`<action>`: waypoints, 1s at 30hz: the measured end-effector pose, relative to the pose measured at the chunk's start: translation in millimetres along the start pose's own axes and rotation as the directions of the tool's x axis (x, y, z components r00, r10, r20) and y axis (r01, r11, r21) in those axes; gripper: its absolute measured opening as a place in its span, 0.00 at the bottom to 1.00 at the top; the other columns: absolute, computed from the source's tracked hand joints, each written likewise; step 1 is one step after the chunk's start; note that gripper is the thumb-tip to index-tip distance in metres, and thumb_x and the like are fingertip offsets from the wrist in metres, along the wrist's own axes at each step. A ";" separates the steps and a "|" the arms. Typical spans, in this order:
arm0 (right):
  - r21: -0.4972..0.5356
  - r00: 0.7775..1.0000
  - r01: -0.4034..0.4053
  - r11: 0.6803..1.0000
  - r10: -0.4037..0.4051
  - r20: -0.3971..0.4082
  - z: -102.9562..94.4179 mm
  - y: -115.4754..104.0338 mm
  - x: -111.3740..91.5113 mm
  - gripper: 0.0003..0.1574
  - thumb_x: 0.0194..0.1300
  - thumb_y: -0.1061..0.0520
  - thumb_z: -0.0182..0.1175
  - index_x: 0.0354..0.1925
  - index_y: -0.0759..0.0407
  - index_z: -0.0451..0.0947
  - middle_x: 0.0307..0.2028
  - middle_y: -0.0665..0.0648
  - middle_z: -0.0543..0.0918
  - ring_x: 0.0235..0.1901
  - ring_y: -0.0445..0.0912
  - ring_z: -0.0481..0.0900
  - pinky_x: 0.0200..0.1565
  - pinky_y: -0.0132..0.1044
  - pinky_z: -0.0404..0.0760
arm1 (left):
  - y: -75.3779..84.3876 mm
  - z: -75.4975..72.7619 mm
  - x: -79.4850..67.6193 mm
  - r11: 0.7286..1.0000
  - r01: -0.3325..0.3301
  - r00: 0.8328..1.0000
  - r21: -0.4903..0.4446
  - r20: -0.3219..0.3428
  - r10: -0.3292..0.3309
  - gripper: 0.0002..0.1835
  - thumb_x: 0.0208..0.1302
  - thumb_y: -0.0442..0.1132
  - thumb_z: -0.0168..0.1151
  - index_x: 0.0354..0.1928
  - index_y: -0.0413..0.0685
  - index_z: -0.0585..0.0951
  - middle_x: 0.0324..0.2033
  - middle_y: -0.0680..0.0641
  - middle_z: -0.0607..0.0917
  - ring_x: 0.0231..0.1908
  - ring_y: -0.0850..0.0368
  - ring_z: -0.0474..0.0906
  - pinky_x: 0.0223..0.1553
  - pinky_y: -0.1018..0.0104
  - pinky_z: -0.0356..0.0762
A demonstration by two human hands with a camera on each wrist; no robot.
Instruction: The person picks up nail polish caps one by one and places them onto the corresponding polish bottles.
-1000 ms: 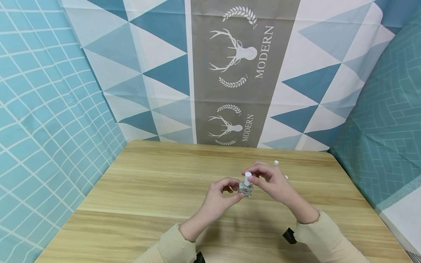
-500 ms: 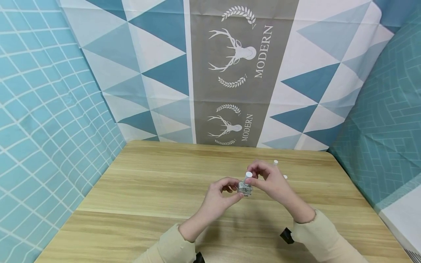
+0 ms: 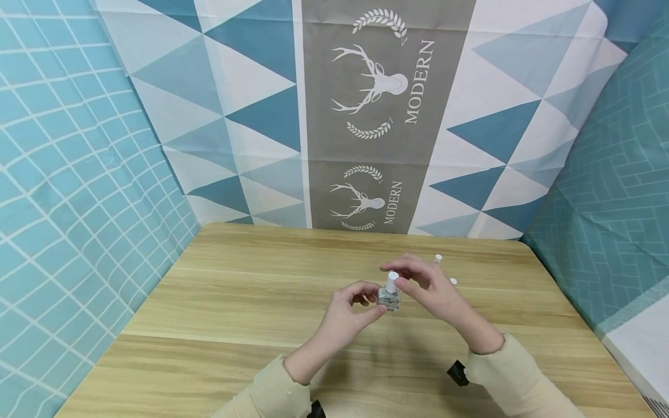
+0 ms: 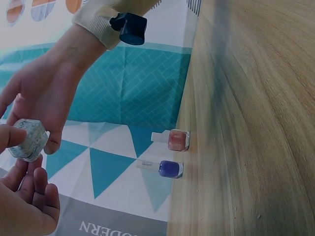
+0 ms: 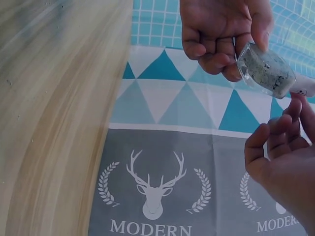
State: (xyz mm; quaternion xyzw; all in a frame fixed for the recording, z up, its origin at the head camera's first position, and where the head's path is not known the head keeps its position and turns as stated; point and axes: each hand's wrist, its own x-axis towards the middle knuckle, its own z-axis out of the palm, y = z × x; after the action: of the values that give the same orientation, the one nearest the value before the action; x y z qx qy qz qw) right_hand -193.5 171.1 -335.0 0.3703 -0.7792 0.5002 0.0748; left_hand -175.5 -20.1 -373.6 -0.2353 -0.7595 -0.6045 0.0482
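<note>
A small clear glass nail polish bottle with dark-flecked contents is held above the table by my left hand, its body pinched between thumb and fingers. The white cap points up and tilts slightly. My right hand holds that cap, thumb on its near side and the index finger reaching past its top. In the right wrist view, the bottle body lies at the left hand's thumb, and fingertips of the right hand touch near the cap. The left wrist view shows only the bottle's base.
Two more white-capped nail polish bottles stand on the wooden table behind my right hand, one pinkish-red and one purple. Patterned cloth hangs at the back and both sides. A white object borders the table at right.
My right hand turned about the cap, its fingers curling in and then extending again. The bottle shifted very slightly; my left hand stayed in place.
</note>
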 end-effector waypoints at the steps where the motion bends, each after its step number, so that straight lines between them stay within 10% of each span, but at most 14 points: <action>1: 0.003 1.000 0.020 1.000 -0.020 0.014 -0.5 -0.2 0.0 0.16 0.61 0.67 0.52 0.48 0.60 0.74 0.41 0.52 0.76 0.36 0.43 0.73 0.35 0.33 0.74 | -4.3 0.8 0.8 1.000 0.002 1.000 0.001 0.000 -0.002 0.13 0.48 0.36 0.67 0.39 0.49 0.80 0.31 0.53 0.82 0.36 0.50 0.76 0.39 0.64 0.72; 30: 0.012 0.999 -0.008 1.000 0.009 -0.033 -4.3 5.5 0.5 0.10 0.53 0.67 0.61 0.34 0.58 0.74 0.31 0.51 0.74 0.30 0.42 0.68 0.32 0.32 0.71 | 32.4 -4.2 -4.6 1.000 0.020 0.999 -0.018 0.031 -0.020 0.12 0.49 0.31 0.64 0.39 0.40 0.79 0.32 0.46 0.82 0.37 0.45 0.75 0.41 0.55 0.72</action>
State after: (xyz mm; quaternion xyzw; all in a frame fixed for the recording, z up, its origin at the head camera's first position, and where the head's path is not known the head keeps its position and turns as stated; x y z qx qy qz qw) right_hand -198.5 175.7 -336.7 0.3590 -0.7764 0.5112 0.0834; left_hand -158.9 -20.3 -345.2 -0.2374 -0.7569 -0.6082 0.0285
